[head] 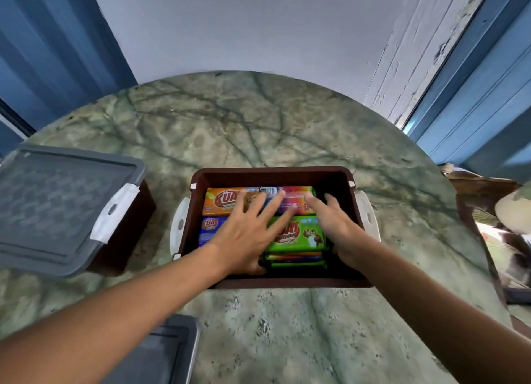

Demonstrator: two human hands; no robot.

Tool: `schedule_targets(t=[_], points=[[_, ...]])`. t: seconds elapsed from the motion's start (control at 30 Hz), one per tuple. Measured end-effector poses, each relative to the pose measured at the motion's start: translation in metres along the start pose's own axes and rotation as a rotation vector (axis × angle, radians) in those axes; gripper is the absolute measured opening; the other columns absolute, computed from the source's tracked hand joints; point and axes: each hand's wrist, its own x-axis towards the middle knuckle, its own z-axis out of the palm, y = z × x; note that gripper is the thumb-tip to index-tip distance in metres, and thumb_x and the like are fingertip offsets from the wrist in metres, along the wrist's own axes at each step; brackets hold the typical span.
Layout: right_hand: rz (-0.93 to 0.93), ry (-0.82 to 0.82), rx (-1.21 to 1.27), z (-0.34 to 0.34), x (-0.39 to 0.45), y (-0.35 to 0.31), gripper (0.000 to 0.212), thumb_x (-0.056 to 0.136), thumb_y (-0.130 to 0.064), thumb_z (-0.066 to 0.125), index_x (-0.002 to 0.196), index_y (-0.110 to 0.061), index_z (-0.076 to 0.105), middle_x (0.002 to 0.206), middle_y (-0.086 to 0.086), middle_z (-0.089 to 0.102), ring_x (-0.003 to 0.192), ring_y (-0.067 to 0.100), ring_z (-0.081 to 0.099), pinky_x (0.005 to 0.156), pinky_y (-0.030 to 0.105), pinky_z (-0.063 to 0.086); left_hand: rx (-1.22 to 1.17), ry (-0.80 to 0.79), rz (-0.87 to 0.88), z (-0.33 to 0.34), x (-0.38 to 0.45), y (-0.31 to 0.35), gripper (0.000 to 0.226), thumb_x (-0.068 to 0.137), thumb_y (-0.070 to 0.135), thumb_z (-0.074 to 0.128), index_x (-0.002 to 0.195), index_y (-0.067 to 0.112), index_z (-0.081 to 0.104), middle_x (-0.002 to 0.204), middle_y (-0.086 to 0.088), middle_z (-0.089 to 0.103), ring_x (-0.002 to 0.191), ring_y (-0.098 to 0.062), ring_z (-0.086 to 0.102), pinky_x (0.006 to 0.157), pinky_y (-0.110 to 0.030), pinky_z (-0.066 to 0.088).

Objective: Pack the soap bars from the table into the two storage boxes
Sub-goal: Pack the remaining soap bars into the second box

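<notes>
Pressed flat, fingers spread, left hand (247, 234) and right hand (336, 222) on stacked soap bars (298, 234) inside the box (273, 174); probably stiff, slick-wrapped, best gripped by the long edges.

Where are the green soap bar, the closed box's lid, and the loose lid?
green soap bar (298, 234): head view, on its printed top face.
closed box's lid (57, 205): head view, on the grey lid's centre panel.
loose lid (169, 352): head view, on its flat grey surface near the bottom edge.
</notes>
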Motion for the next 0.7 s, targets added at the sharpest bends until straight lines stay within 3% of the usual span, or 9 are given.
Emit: schedule_targets(t=[0.07, 0.2, 0.3, 0.37, 0.43, 0.5, 0.57, 0.6, 0.7], points=[[0.033, -0.021, 0.034, -0.001, 0.004, 0.003, 0.076, 0.094, -0.051, 0.048, 0.154, -0.025, 0.008, 0.144, 0.008, 0.044, 0.116, 0.027, 0.056, 0.079, 0.032, 0.048, 0.043, -0.012, 0.084, 0.005, 0.007, 0.002, 0.128, 0.048, 0.061, 0.077, 0.148, 0.01, 0.015, 0.148, -0.026, 0.03, 0.127, -0.047, 0.038, 0.094, -0.068, 0.036], [0.059, -0.086, 0.15, -0.002, 0.011, 0.006, 0.067, 0.096, -0.047, 0.047, 0.151, -0.026, 0.015, 0.12, 0.006, 0.056, 0.089, 0.022, 0.064, 0.057, 0.027, 0.052, 0.092, 0.039, 0.137, 0.02, 0.012, 0.003, 0.101, 0.065, 0.045, 0.073, 0.146, 0.007, 0.026, 0.145, -0.024, 0.039, 0.128, -0.049, 0.04, 0.089, -0.071, 0.039], [0.027, -0.084, 0.122, -0.001, 0.011, 0.006, 0.065, 0.097, -0.049, 0.045, 0.151, -0.028, 0.016, 0.113, 0.002, 0.056, 0.093, 0.023, 0.062, 0.064, 0.029, 0.051, 0.074, 0.034, 0.127, 0.022, 0.011, 0.0, 0.121, 0.051, 0.053, 0.08, 0.148, 0.009, 0.022, 0.149, -0.021, 0.034, 0.133, -0.047, 0.034, 0.092, -0.071, 0.037], [0.028, -0.085, 0.103, -0.002, 0.008, 0.007, 0.061, 0.098, -0.048, 0.044, 0.15, -0.028, 0.018, 0.111, -0.001, 0.057, 0.085, 0.017, 0.061, 0.064, 0.028, 0.048, 0.055, 0.003, 0.135, 0.019, 0.011, 0.0, 0.13, 0.043, 0.057, 0.082, 0.148, 0.009, 0.022, 0.15, -0.02, 0.033, 0.133, -0.046, 0.034, 0.092, -0.07, 0.037], [0.029, -0.101, 0.051, -0.003, -0.003, 0.003, 0.062, 0.099, -0.046, 0.043, 0.151, -0.026, 0.017, 0.123, 0.001, 0.053, 0.077, 0.009, 0.055, 0.06, 0.023, 0.043, 0.045, -0.024, 0.137, 0.014, 0.01, 0.002, 0.129, 0.042, 0.057, 0.083, 0.146, 0.007, 0.026, 0.149, -0.021, 0.035, 0.132, -0.047, 0.036, 0.091, -0.071, 0.037], [-0.087, -0.086, -0.117, -0.008, -0.01, -0.002, 0.063, 0.099, -0.043, 0.043, 0.152, -0.023, 0.016, 0.144, 0.004, 0.041, 0.096, 0.009, 0.052, 0.068, 0.015, 0.042, 0.04, -0.035, 0.13, 0.008, 0.014, 0.007, 0.12, 0.044, 0.061, 0.079, 0.139, 0.004, 0.033, 0.144, -0.025, 0.04, 0.128, -0.049, 0.039, 0.09, -0.071, 0.038], [-0.302, 0.022, -0.269, -0.017, -0.014, -0.007, 0.058, 0.097, -0.042, 0.045, 0.149, -0.02, 0.029, 0.148, 0.003, 0.04, 0.121, 0.012, 0.047, 0.096, 0.018, 0.04, 0.037, -0.045, 0.112, 0.002, 0.022, 0.016, 0.112, 0.045, 0.063, 0.078, 0.129, 0.001, 0.036, 0.135, -0.028, 0.045, 0.121, -0.052, 0.044, 0.089, -0.071, 0.038], [-0.398, 0.08, -0.262, -0.02, -0.015, -0.013, 0.052, 0.095, -0.041, 0.046, 0.142, -0.02, 0.041, 0.14, 0.002, 0.05, 0.122, 0.013, 0.05, 0.104, 0.027, 0.04, 0.044, -0.048, 0.098, 0.001, 0.023, 0.017, 0.11, 0.043, 0.058, 0.08, 0.126, 0.0, 0.036, 0.131, -0.029, 0.045, 0.118, -0.053, 0.045, 0.088, -0.071, 0.038], [-0.659, 0.272, -0.218, -0.035, -0.023, -0.017, 0.025, 0.092, -0.025, 0.049, 0.113, -0.018, 0.061, 0.107, -0.002, 0.067, 0.103, 0.013, 0.06, 0.093, 0.038, 0.048, 0.074, -0.052, 0.092, 0.003, 0.025, 0.023, 0.11, 0.036, 0.038, 0.087, 0.126, -0.001, 0.037, 0.125, -0.031, 0.049, 0.115, -0.054, 0.048, 0.086, -0.071, 0.041]])
